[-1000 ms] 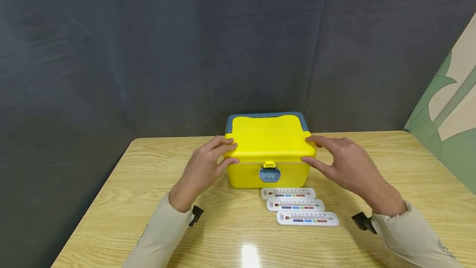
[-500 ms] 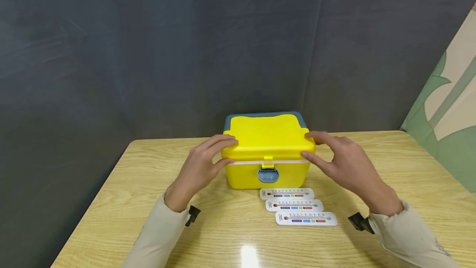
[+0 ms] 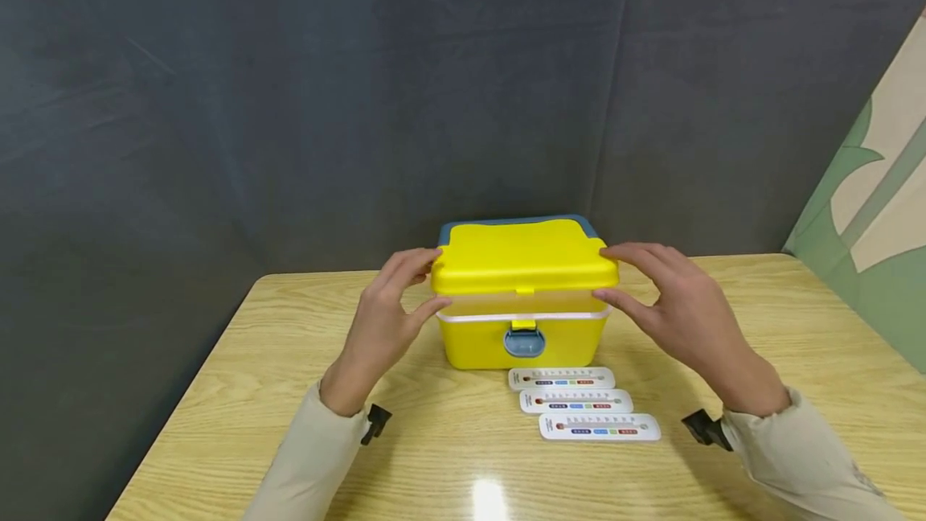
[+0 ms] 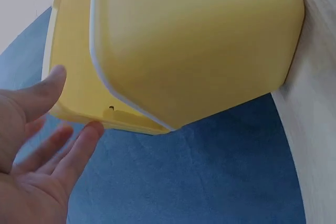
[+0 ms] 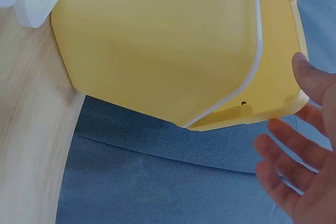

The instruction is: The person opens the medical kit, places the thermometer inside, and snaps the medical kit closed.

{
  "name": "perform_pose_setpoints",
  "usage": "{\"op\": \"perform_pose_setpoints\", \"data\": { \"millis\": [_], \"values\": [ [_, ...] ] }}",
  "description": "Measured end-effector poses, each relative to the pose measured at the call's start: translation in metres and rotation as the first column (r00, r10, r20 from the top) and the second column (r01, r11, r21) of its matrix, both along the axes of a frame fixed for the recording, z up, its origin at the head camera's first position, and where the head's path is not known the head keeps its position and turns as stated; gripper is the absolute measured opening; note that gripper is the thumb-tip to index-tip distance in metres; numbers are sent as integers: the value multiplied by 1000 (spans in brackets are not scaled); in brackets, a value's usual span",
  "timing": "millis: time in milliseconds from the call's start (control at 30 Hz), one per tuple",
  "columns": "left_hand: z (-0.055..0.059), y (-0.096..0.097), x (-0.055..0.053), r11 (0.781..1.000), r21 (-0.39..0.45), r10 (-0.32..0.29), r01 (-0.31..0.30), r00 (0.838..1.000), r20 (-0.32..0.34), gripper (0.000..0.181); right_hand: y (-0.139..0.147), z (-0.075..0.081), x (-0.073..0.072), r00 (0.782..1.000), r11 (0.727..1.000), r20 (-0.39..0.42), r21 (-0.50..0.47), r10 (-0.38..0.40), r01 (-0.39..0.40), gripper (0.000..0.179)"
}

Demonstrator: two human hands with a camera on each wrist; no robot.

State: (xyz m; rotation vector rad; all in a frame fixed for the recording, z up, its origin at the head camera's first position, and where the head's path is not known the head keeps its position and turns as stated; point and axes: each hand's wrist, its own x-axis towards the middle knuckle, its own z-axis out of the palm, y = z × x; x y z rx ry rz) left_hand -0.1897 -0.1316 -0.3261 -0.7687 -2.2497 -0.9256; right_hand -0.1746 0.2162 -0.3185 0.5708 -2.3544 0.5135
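Observation:
A yellow storage box [image 3: 466,348] with a blue-grey latch [image 3: 524,342] stands near the table's back edge. Its yellow lid [image 3: 524,254] is tilted partly up at the front, leaving a gap above the pale rim. My left hand [image 3: 376,320] holds the lid's left front corner, thumb low at the edge and fingers higher on the side. At the right front corner, my right hand [image 3: 683,320] grips it between thumb and fingers. Both wrist views show the inside of the lid [image 4: 76,51] angled away from the box body [image 5: 157,40].
Three white strip thermometers, the back one [image 3: 561,379], the middle one [image 3: 576,401] and the front one [image 3: 600,427], lie staggered in front of the box on the wooden table [image 3: 434,457]. A dark curtain [image 3: 434,103] hangs behind; a patterned panel [image 3: 868,207] stands at right.
The lid's front edge has risen from the box body, opening a gap, and both hands have moved up slightly with it. The thermometers stay in place.

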Motion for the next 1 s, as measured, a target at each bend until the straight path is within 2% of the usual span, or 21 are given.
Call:
{"op": "perform_pose_setpoints", "data": {
  "millis": [100,233,333,400,500,633,733,800,900,1000],
  "values": [
    [-2,1,1,996,83,15,-23,995,100,80,0,0,-1,1000,1000,-28,-18,5,-6,60],
    [-5,3,4,992,111,39,-63,978,206,74,0,-1,-1,998,999,-56,-38,2,-4,60],
    [-10,3,6,993,98,45,-71,968,248,66,-1,-1,-3,996,998,-81,-57,24,-28,59],
    [-13,2,7,994,93,39,-64,968,249,64,-3,-1,-4,994,995,-100,-77,48,-56,59],
    [-19,0,7,993,107,23,-45,980,196,62,-4,1,-7,989,990,-129,-103,77,-91,55],
    [-27,-2,5,995,100,0,-5,999,46,55,-5,3,-8,985,985,-143,-130,91,-110,52],
    [-32,-1,3,998,45,-37,40,998,-58,41,-6,6,-11,986,984,-140,-143,90,-110,54],
    [-34,0,2,998,12,-55,57,994,-98,30,-7,8,-12,987,983,-132,-152,87,-107,56],
    [-35,2,0,998,-15,-61,59,989,-135,17,-8,12,-14,991,983,-113,-159,76,-94,55],
    [-34,3,0,998,-33,-60,56,987,-149,12,-8,15,-16,993,984,-97,-160,67,-82,53]
  ]
}}
